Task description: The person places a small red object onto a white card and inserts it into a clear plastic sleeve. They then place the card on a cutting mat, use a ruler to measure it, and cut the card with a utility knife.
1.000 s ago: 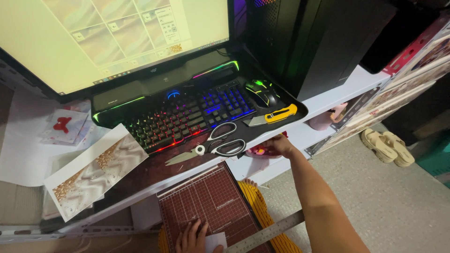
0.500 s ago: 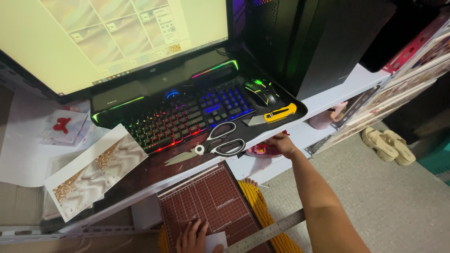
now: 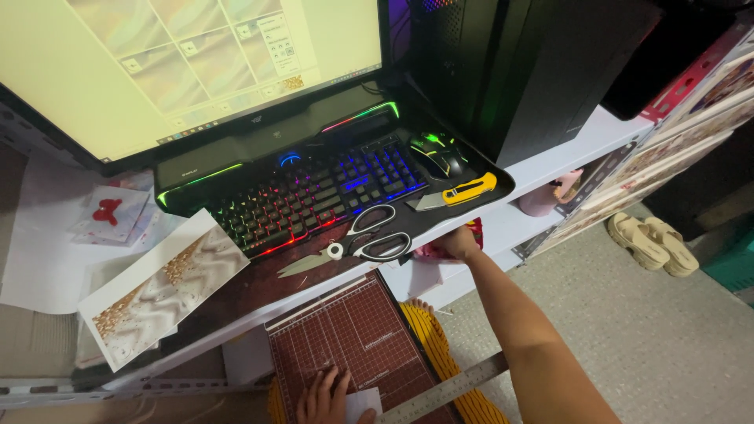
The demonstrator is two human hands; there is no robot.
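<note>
Right hand [image 3: 455, 242] has slid under the shelf [image 3: 503, 224]; fingers hidden, grip unclear. Left hand [image 3: 323, 396] flat, cut off.

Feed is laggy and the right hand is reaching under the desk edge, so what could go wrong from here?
The right hand is partly hidden under the shelf edge, just below the scissors, which lie open near the rim and could be knocked off. The utility knife sits close by too. The metal ruler juts off the cutting mat and may slip.
</note>
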